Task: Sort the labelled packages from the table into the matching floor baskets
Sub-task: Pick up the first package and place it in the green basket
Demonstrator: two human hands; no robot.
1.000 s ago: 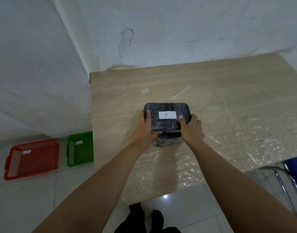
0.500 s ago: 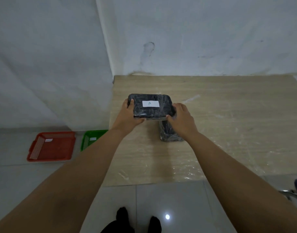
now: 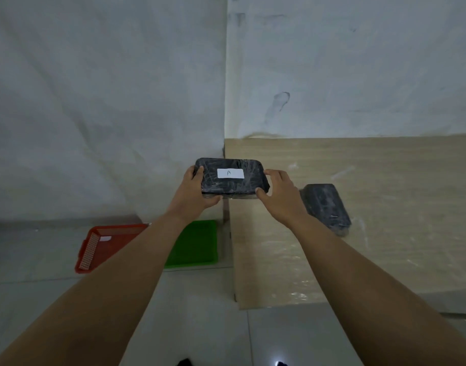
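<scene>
Hands grip a black wrapped package (image 3: 231, 178) from both ends: our left hand (image 3: 193, 194) clasps its left end, our right hand (image 3: 278, 196) its right end, thumbs on top. We hold it in the air over the left edge of the tabletop (image 3: 385, 167), its white label (image 3: 230, 173) reading "A" facing up. A second black package (image 3: 325, 207) lies on the tabletop just beside our right wrist. On the floor (image 3: 28, 260) below sit a red basket (image 3: 105, 247) and a green basket (image 3: 194, 247), side by side.
</scene>
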